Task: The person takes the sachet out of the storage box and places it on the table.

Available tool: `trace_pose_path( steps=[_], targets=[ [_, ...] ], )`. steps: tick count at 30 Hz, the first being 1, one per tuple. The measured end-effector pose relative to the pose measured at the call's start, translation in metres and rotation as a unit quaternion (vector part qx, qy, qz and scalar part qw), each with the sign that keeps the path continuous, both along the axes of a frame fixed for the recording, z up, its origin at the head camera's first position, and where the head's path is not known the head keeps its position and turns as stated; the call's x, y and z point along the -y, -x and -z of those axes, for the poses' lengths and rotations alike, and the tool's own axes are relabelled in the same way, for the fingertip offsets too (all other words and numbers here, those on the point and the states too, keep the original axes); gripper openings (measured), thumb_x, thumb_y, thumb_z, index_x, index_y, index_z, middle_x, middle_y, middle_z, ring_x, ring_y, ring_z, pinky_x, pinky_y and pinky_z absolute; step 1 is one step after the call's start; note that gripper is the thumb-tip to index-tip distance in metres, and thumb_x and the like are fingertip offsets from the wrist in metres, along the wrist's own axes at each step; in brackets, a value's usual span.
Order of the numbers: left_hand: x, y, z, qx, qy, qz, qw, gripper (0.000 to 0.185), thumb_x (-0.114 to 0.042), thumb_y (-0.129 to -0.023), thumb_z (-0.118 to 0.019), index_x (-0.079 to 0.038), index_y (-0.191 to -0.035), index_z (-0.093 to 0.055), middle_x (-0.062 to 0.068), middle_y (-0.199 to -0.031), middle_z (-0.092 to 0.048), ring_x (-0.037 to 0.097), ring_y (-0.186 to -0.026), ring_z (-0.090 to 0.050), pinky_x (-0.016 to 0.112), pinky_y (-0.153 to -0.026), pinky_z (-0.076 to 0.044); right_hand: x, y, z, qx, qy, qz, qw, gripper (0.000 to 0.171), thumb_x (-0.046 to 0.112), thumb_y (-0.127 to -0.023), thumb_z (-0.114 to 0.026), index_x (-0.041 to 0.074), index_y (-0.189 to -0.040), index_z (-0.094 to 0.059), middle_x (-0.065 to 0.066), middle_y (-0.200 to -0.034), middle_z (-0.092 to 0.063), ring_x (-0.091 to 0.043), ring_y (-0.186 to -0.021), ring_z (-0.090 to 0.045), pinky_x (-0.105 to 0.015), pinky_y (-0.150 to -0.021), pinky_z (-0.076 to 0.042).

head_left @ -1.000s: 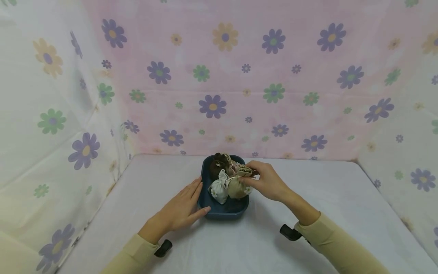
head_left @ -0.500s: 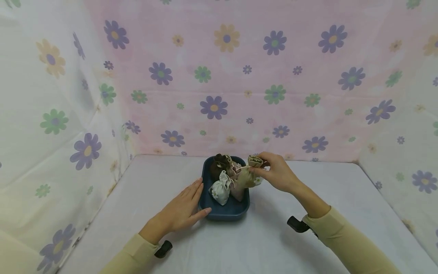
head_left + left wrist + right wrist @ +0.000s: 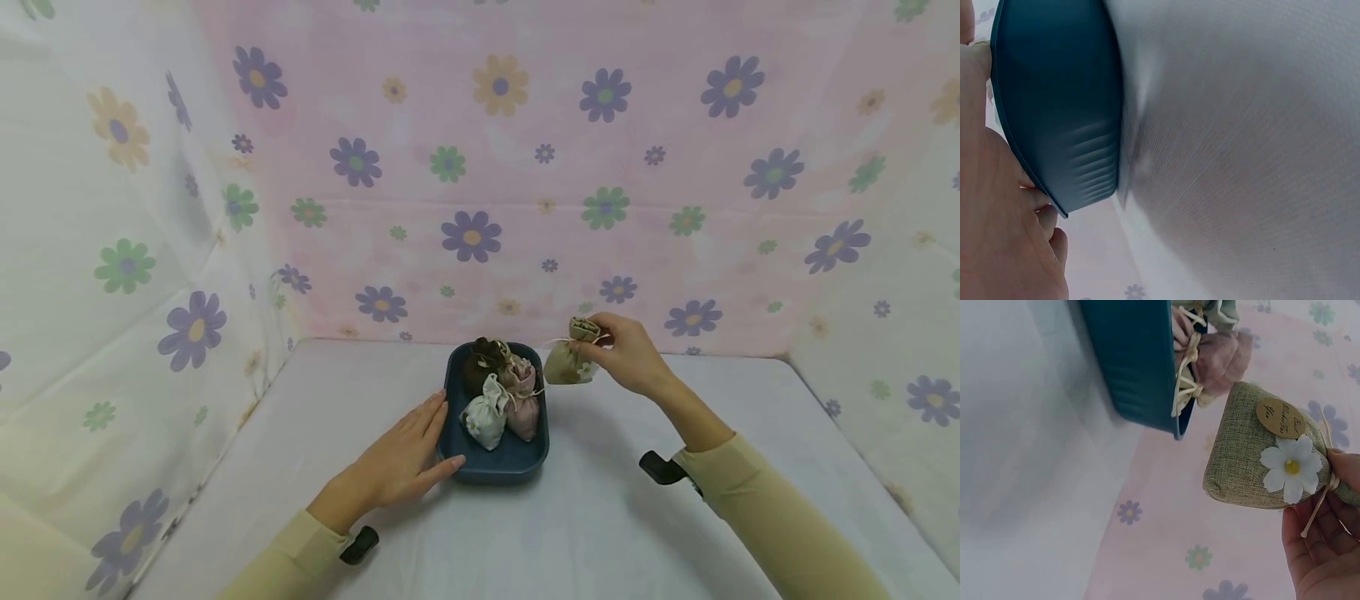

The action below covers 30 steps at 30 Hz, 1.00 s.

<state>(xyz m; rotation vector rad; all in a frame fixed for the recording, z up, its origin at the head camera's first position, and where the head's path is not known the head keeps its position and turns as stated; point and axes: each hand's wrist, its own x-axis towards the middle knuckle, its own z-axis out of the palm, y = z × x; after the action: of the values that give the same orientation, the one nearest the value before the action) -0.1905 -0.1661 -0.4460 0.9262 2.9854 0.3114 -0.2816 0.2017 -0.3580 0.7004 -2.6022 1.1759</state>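
Observation:
A dark blue plastic tub stands on the white-covered table. My left hand rests against its left side, fingers straight along the rim and thumb near the front corner. To the right of the tub, my right hand pinches a green drawstring pouch by its tied neck, held in the air. The right wrist view shows a white flower and a round brown label on that pouch. Inside the tub lie a white pouch, a pink pouch and a dark brown pouch.
A white cloth covers the table. Behind it hangs a pink flowered curtain, with pale flowered sheets at the left and right. A black strap device sits at my right wrist, another at my left.
My right hand has lifted the green pouch out of the tub, up and to the right, uncovering the pink pouch. The left hand stays at the tub's side.

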Motion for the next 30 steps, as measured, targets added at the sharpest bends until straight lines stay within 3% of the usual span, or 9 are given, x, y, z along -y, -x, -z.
trace_pose_path(
  steps=[13, 23, 30],
  targets=[
    [0.0, 0.002, 0.003, -0.005, 0.004, -0.003, 1.0, 0.096, -0.072, -0.102, -0.025, 0.002, -0.162, -0.014, 0.015, -0.171, -0.005, 0.029, -0.158, -0.01, 0.045, -0.126, -0.019, -0.018, 0.029, 0.015, 0.025, 0.012, 0.05, 0.998, 0.025, 0.013, -0.098, -0.071, -0.004, -0.115, -0.068, -0.021, -0.108, -0.07, -0.038, -0.101, -0.069, -0.05, -0.086, -0.059],
    [0.002, 0.003, 0.006, -0.007, 0.0, -0.005, 1.0, 0.096, -0.073, -0.102, -0.025, 0.002, -0.162, -0.015, 0.015, -0.171, -0.005, 0.027, -0.158, -0.009, 0.045, -0.126, -0.019, -0.019, 0.055, 0.042, 0.023, 0.031, 0.091, 0.995, 0.026, 0.013, -0.098, -0.071, -0.007, -0.114, -0.067, -0.023, -0.104, -0.069, -0.037, -0.096, -0.067, -0.045, -0.082, -0.057],
    [0.001, 0.002, 0.006, -0.004, -0.005, -0.004, 1.0, 0.096, -0.072, -0.102, -0.027, 0.002, -0.162, -0.015, 0.016, -0.171, -0.005, 0.027, -0.158, -0.008, 0.047, -0.125, -0.02, -0.016, 0.063, 0.061, 0.031, 0.02, 0.108, 0.993, 0.028, 0.015, -0.098, -0.07, -0.008, -0.115, -0.067, -0.023, -0.102, -0.069, -0.036, -0.095, -0.066, -0.04, -0.078, -0.055]
  ],
)
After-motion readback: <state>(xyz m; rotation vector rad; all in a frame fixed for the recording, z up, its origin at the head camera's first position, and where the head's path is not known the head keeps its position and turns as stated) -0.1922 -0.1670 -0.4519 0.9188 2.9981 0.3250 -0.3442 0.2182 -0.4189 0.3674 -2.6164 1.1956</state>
